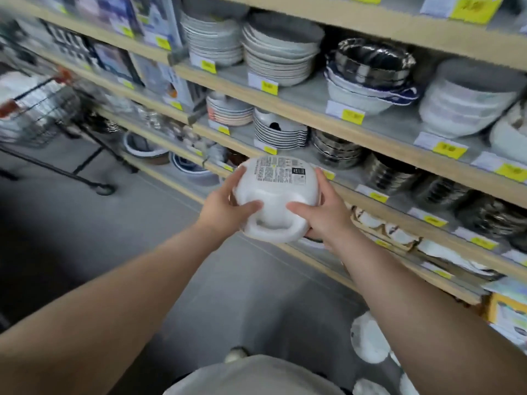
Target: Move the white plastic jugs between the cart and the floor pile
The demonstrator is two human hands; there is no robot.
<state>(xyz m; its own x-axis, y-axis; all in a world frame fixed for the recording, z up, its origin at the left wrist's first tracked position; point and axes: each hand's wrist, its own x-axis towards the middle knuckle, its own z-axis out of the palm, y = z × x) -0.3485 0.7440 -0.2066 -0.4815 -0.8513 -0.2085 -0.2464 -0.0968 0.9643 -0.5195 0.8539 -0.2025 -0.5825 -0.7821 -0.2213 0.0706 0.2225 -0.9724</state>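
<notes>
Both hands, left hand (225,208) and right hand (323,213), grip an upturned white dish (278,195), thumbs pressed near its handle (273,228). Stacked plates (281,132) sit on the shelf (336,125) behind.

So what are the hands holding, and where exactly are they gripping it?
A white handled bowl, turned bottom-up; left hand and right hand grip its opposite sides.

Both forearms are showing bare from the lower corners of the frame up to the wrists, with no sleeve, watch, bracelet or glove appearing on them. The left hand (225,209) and the right hand (322,215) are wearing no rings that can be made out. At the bottom edge a light grey garment (251,377) is covering the torso, its fabric looking plain and unmarked. Just above it, a pale shoe tip (235,354) is peeking out.
</notes>
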